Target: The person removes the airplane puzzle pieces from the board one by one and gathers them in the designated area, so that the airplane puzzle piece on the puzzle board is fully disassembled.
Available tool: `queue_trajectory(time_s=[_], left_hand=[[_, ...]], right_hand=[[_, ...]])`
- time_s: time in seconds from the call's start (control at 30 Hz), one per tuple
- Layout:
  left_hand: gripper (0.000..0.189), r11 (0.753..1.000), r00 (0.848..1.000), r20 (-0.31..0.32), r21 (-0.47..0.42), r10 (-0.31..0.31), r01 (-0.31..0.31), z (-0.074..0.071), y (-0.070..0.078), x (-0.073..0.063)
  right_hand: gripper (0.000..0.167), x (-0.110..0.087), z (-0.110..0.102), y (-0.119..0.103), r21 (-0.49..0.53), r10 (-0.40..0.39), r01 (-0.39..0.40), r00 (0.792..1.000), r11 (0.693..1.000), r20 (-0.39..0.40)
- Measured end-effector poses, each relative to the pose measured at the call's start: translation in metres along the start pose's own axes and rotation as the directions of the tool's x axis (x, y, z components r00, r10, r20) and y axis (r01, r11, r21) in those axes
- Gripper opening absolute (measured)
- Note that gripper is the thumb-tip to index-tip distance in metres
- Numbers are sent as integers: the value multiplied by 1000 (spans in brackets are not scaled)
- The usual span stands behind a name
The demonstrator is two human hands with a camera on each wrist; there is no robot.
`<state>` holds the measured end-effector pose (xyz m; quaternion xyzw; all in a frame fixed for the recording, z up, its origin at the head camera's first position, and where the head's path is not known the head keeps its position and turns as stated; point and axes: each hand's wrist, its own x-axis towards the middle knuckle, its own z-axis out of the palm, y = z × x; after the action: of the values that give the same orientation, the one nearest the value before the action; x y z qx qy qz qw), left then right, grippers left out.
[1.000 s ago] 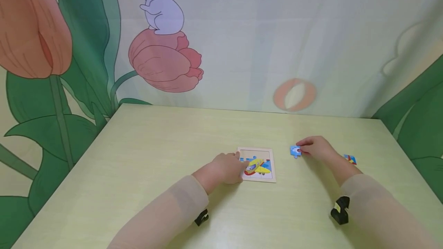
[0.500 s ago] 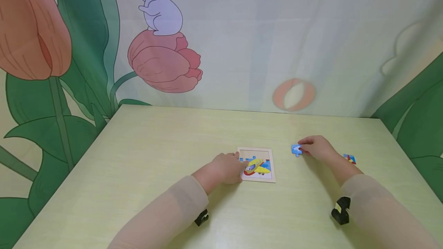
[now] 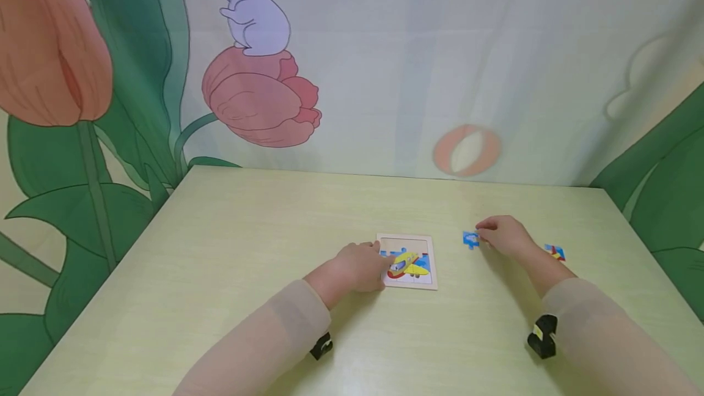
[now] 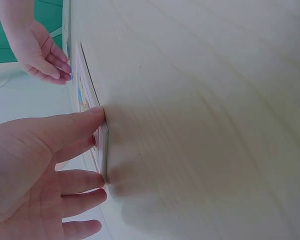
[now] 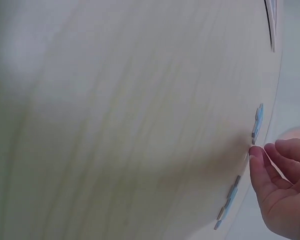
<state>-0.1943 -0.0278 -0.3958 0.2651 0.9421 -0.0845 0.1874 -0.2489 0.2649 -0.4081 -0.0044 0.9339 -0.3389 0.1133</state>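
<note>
A small square wooden jigsaw tray (image 3: 434,274) lies on the table, its picture a yellow plane over blue. The left hand (image 3: 360,267) steadies its left side: thumb at the near corner, a fingertip on the picture, the other fingers fairly straight along the edge. In the left wrist view, the thumb and fingertips of the left hand (image 4: 45,170) rest at the tray's rim (image 4: 106,145). To the right of the tray, the right hand (image 3: 506,235) pinches the edge of a blue-and-white puzzle piece (image 3: 470,239) between thumb and fingers, low over the table.
Another puzzle piece (image 3: 557,252), blue, red and yellow, lies beyond the right forearm. The pale wooden table (image 3: 247,219) ends at a printed curtain (image 3: 374,78) behind. Dark wrist-camera straps (image 3: 543,336) hang under both sleeves.
The right hand has shifted slightly right, its fingertips now at the blue piece's right edge, and the piece has turned a little. The left hand stays on the tray.
</note>
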Motion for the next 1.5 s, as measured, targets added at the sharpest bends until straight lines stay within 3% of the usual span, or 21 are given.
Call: queue_trajectory(time_s=[0.13,0.43,0.57,0.8,0.9,1.0,1.2,1.5], left_hand=[[61,1000,1000,-18,12,3,-3,0,-1,0],[59,1000,999,-38,22,9,-8,0,-1,1],[58,1000,999,-50,23,12,-11,2,-2,1],[57,1000,996,-83,-6,17,-17,4,-1,-2],[54,999,995,-97,-3,34,-35,4,2,-4],[52,997,992,-105,20,73,-71,4,9,-6],[46,985,980,-112,68,167,-160,3,26,-8],[47,985,991,-31,118,131,-127,0,33,-4]], right_hand=[[33,-2,-3,-1,-51,-21,19,999,999,-29],[32,-7,-7,-7,0,-89,89,994,996,-65],[31,-8,2,-14,10,-117,117,993,993,-34],[28,-10,26,-31,86,-146,138,985,987,89],[28,-11,34,-38,55,-169,164,979,985,115],[26,-13,40,-45,-9,-221,224,966,975,132],[24,-21,48,-53,-134,-361,386,915,913,180],[25,-30,50,-62,-222,-419,471,875,854,245]])
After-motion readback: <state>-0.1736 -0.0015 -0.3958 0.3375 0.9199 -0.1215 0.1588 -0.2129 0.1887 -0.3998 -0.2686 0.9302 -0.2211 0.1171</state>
